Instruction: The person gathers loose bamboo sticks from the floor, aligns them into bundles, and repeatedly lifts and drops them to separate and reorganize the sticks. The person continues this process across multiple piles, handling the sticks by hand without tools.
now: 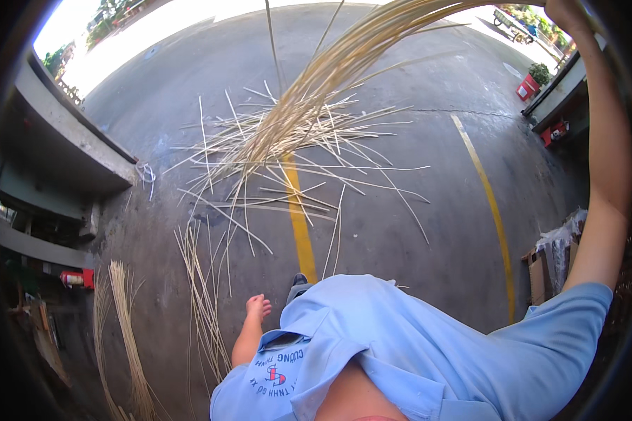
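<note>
Fingers of the right hand (567, 15), partly cut off by the frame edge, are clamped on the upper end of the strand bundle (344, 59). Bundle arcs down to the loose pile (309, 130) on the floor. Left hand (258, 307), nearer the person than the pile, is empty, fingers loosely bent. Yellow line (299, 221) runs from the pile toward the person. Red pot (527, 88): right of the pile.

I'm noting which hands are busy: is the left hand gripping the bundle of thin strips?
No, the left hand is low, apart from the bundle, which runs up to the raised right hand.
</note>
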Motion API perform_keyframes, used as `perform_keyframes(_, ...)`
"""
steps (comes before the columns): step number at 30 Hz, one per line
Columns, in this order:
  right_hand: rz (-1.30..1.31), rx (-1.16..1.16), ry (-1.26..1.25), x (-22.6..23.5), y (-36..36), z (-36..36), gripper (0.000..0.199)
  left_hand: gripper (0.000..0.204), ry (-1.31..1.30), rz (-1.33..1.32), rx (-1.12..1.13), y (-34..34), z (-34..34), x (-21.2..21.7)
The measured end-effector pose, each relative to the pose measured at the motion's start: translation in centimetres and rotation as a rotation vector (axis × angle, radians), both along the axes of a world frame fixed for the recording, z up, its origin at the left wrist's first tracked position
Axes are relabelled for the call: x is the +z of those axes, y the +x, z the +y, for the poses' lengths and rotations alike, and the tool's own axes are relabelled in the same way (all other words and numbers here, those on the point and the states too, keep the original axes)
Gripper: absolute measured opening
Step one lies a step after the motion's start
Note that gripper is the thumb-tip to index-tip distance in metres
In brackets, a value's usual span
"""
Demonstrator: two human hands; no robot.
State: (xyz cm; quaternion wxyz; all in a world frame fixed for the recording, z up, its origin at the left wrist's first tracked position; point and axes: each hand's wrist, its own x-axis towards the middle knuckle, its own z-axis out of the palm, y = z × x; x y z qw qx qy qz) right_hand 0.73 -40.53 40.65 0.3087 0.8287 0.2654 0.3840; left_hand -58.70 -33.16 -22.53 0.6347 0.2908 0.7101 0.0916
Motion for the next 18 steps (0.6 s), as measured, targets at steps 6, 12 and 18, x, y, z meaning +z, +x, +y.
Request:
perform_keyframes(6, -0.133, 0.137, 0.184, 1.6, 0.3, -4.3, 0.015, 0.037, -0.160, -0.026, -0.116, 1.5, 0.8, -0.9)
perform_keyframes(12, -0.074, 0.248, 0.218, 1.6, -0.3, -10.7, 0.016, 0.040, 0.174, -0.194, -0.397, 7.2, 7.8, -1.2)
perform_keyframes(18, 0.003, 0.189, 0.177, -0.6, -2.2, -14.1, 0.017, 0.098, 1.034, -0.321, -0.484, 19.0, 17.6, 5.7)
